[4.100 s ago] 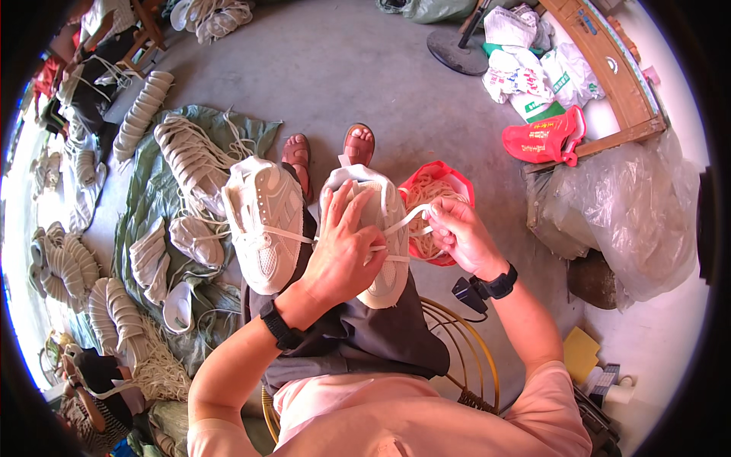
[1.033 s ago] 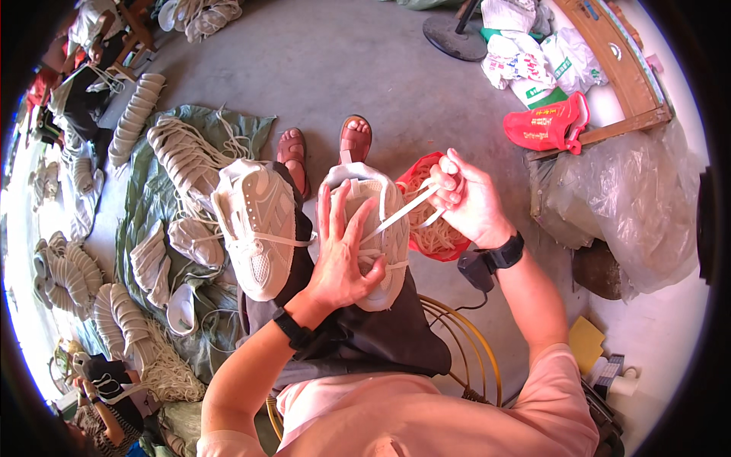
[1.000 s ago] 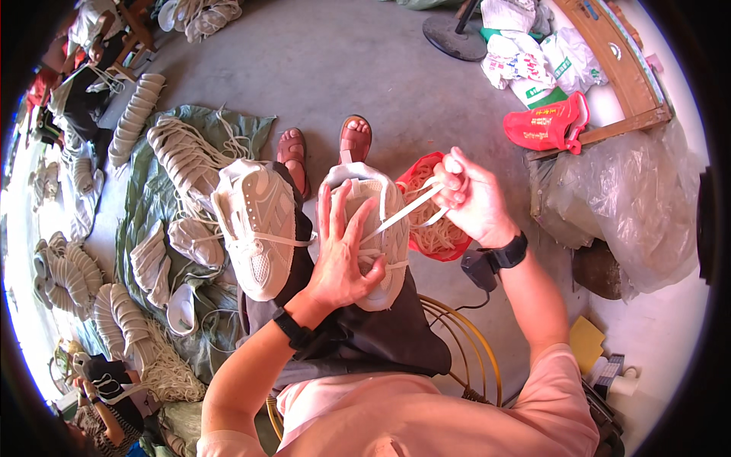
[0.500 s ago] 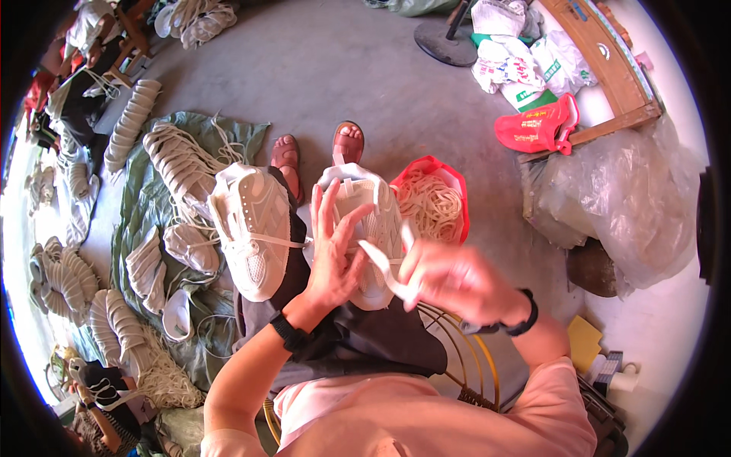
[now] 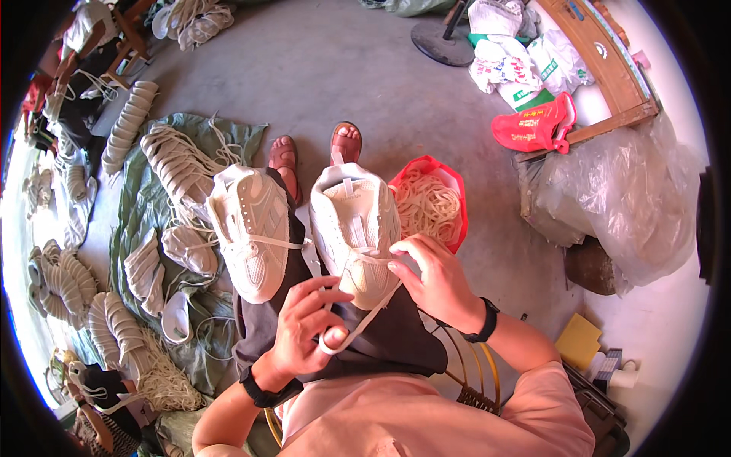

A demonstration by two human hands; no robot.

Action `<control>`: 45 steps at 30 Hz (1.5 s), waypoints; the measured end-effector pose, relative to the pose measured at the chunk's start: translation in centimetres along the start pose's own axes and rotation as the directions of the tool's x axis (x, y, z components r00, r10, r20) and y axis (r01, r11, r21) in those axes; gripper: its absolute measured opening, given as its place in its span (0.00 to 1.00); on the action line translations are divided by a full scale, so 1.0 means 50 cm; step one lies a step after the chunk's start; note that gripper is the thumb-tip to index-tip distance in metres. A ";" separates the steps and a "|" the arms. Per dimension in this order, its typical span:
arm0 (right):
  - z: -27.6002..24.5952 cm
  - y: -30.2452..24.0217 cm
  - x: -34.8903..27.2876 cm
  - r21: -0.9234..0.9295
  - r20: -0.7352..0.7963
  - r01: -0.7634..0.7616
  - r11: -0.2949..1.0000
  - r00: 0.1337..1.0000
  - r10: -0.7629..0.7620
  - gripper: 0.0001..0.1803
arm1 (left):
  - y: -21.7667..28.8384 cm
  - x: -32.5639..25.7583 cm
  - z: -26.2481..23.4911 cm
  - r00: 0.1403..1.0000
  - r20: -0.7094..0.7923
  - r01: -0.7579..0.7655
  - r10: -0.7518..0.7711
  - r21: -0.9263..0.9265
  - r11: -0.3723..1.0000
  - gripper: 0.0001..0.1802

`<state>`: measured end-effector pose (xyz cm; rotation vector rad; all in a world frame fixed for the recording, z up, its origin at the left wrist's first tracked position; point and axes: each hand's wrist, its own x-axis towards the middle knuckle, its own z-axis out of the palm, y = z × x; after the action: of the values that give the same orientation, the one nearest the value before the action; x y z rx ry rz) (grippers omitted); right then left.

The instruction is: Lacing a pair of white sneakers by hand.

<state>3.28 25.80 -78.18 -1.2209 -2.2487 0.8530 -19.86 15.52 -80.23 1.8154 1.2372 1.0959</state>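
A white-beige sneaker rests on my right thigh, its toe toward me, with a shoelace across its lower eyelets. My left hand is below the toe, fingers curled around the lace, which loops by the thumb. From there the lace slants up toward my right hand. My right thumb and forefinger are apart at the shoe's right side, the fingertips beside the lace. A second sneaker lies on my left leg, with one lace strung across its lower eyelets.
A red bag full of pale laces stands beyond my right knee. On the left, stacked shoe parts lie on a green tarp. Plastic bags and a wooden frame are at right. Other people sit at far left.
My left hand has left the sneaker's opening and moved down toward me, now with the lace. My right hand has moved up to the shoe's side. The lace now stretches below the toe.
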 end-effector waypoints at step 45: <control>0.007 0.033 0.128 0.064 0.127 -0.177 0.982 0.978 0.168 0.16 | -0.051 0.016 -0.017 0.964 0.261 -0.049 -0.043 0.338 0.940 0.14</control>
<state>0.74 31.86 -79.05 -1.3784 -2.2053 1.0943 -21.44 17.17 -81.89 2.1408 1.3198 0.6342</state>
